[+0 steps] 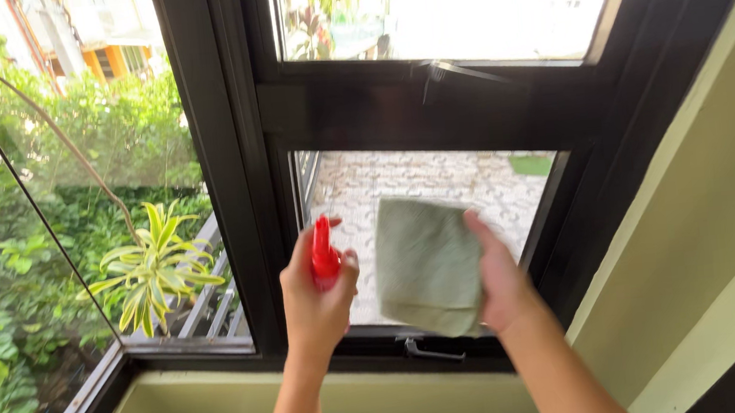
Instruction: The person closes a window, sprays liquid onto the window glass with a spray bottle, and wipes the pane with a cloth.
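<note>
Red sprayer (324, 256) half-hidden in left hand (316, 304)

**Colours at the window**

The window frame (248, 155) is black. In front of its lower pane, the spray bottle (324, 256) is bright red and the cloth (424, 263) pale grey-green. Left of the frame, a plant (153, 265) shows yellow-green striped leaves. Right of it, the wall (706, 230) is pale green.
</note>
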